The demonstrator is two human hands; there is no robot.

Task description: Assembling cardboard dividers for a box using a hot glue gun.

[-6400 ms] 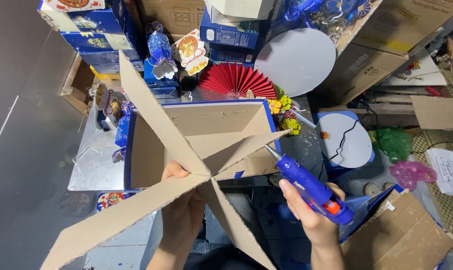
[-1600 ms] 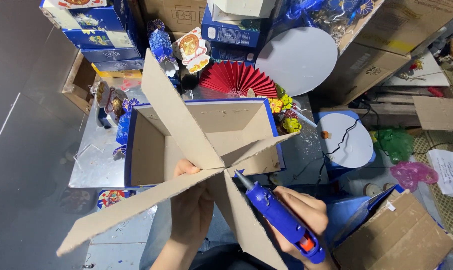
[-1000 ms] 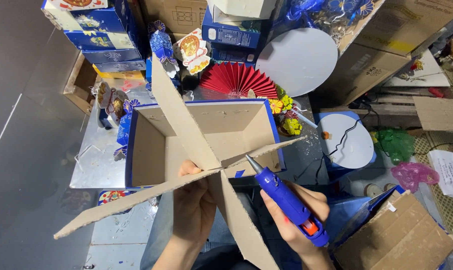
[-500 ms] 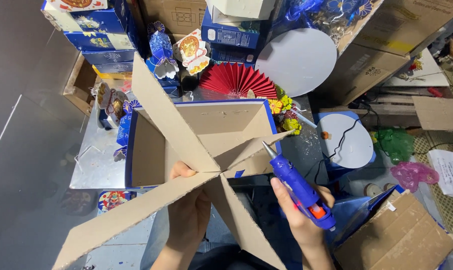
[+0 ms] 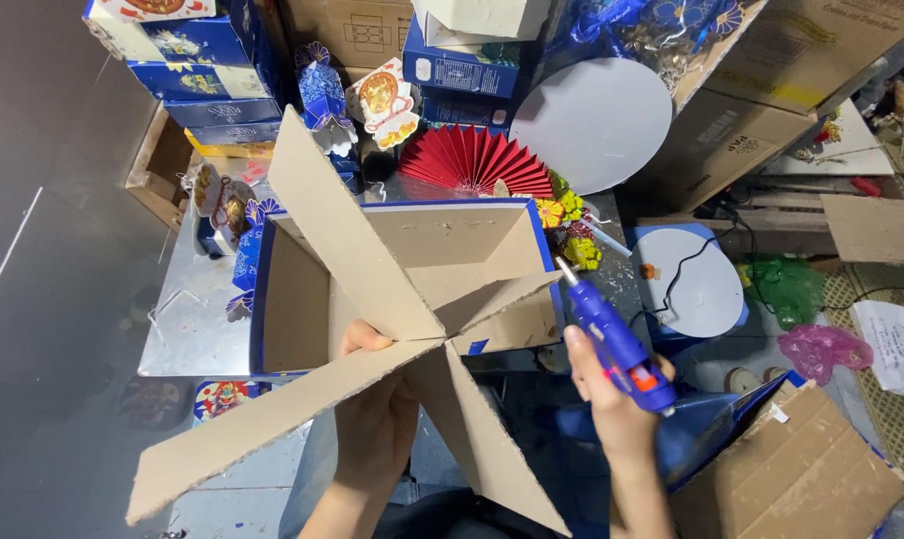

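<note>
My left hand [image 5: 377, 424] grips the middle of a cross of brown cardboard strips [image 5: 372, 299] and holds it tilted over an open blue-edged cardboard box [image 5: 292, 309]. My right hand [image 5: 611, 409] holds a blue glue gun [image 5: 616, 344] with an orange trigger. Its nozzle points up and left, close to the tip of the right-hand cardboard arm. The box stands on a metal-topped table [image 5: 192, 329].
Blue printed boxes [image 5: 192, 60], a red paper fan [image 5: 477, 160], yellow paper flowers [image 5: 567, 230] and a grey round board [image 5: 597, 120] crowd the far side. A round white stool [image 5: 696, 289] with a black cable stands right. Brown cartons [image 5: 801, 479] lie at the lower right.
My right hand has swung the glue gun from the centre joint out to the right arm's tip. The cardboard cross has tilted and shifted slightly in my left hand.
</note>
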